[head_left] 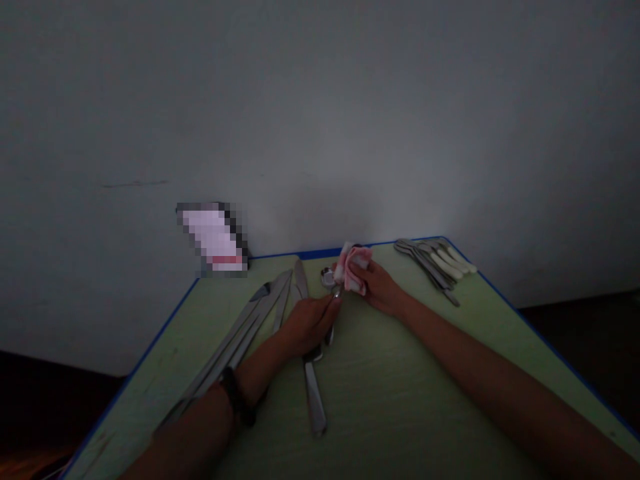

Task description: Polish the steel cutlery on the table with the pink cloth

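Note:
My left hand (313,320) pinches a shiny piece of metal cutlery (337,292) near the table's middle. The cutlery's far part is hidden in a pink-and-white cloth (356,268), so its kind cannot be told. My right hand (381,287) is closed around that cloth, pressing it against the cutlery. Just behind my left fingers, a spoon (327,277) lies on the table with its bowl facing up. Under and in front of my left hand lies cutlery with a broad metal handle (315,403), partly covered by the hand. A metal blade (300,275) shows beyond my left knuckles.
Several long metal utensils (240,333) lie left of my left forearm. At the back right, several metal pieces (425,263) lie beside pale-handled cutlery (453,262). A blurred-out phone-like device (213,237) leans on the wall (320,120). The green table (400,393) has a blue edge.

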A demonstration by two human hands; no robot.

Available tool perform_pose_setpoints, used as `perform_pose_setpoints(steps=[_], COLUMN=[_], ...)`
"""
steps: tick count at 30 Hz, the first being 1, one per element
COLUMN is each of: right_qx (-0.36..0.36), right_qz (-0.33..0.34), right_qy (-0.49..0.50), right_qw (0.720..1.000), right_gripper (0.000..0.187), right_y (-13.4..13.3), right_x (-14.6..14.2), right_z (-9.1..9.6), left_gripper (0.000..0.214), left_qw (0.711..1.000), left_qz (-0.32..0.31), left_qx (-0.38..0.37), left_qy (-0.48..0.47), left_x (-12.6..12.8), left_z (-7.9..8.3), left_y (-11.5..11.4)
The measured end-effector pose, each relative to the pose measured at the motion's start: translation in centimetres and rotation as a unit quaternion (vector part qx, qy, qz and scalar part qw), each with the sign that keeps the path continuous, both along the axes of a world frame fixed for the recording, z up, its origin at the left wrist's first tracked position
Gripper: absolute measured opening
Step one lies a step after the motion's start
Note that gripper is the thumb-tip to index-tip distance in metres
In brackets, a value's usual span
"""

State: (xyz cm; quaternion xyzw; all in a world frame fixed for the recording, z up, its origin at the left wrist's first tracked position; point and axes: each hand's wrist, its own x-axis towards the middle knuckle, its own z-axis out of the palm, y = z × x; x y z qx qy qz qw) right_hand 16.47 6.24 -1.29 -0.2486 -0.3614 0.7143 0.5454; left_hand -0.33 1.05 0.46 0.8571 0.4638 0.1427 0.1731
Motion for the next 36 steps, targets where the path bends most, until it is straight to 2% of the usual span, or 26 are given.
perform_pose_setpoints(steps=[3,6,8,13,17,19,24,27,33,36], right_qx=[-0.016,-0.034,-0.037,-0.014,0.013,0.008,-0.054,-0.051,-0.001,0.003], right_qz=[0.035,0.039,0.008,-0.138,-0.19,-0.178,-0.035,0.011,0.026,-0.016], right_qy=[-0.012,-0.009,0.0,0.019,-0.011,-0.019,-0.019,-0.034,-0.074,-0.081], right_qw=[0.999,0.999,0.999,0.99,0.982,0.984,0.998,0.998,0.997,0.997], right_gripper=[0.024,0.024,0.025,0.024,0.027,0.029,0.029,0.027,0.027,0.031], right_y=[0.1,0.3,0.4,0.6,0.5,0.4,0.0,-0.5,-1.2,-0.7], right_x=[0.3,0.3,0.2,-0.2,-0.3,-0.2,0.3,0.3,-0.1,-0.2], right_z=[-0.1,-0.3,-0.4,-0.6,-0.7,-0.5,0.0,0.5,0.8,0.3], left_gripper=[0.039,0.039,0.039,0.043,0.043,0.043,0.044,0.045,0.047,0.049], left_qw=[1.0,0.999,0.998,0.997,0.998,0.998,0.999,0.998,0.995,0.992], left_qz=[-0.006,-0.009,-0.006,-0.034,-0.054,-0.061,-0.045,-0.044,-0.041,-0.038], left_qx=[0.012,0.032,0.042,0.045,0.027,0.017,0.019,0.023,0.062,0.082], left_qy=[0.017,0.037,0.046,0.055,0.023,0.007,0.013,0.027,0.068,0.088], left_x=[0.1,0.2,0.2,0.2,-0.1,-0.2,-0.1,0.0,0.0,0.1], left_z=[0.1,0.1,0.1,0.4,0.7,0.7,0.5,0.4,0.0,0.0], left_y=[-0.1,-0.2,-0.2,-0.2,-0.1,-0.1,-0.2,-0.2,-0.3,-0.3])
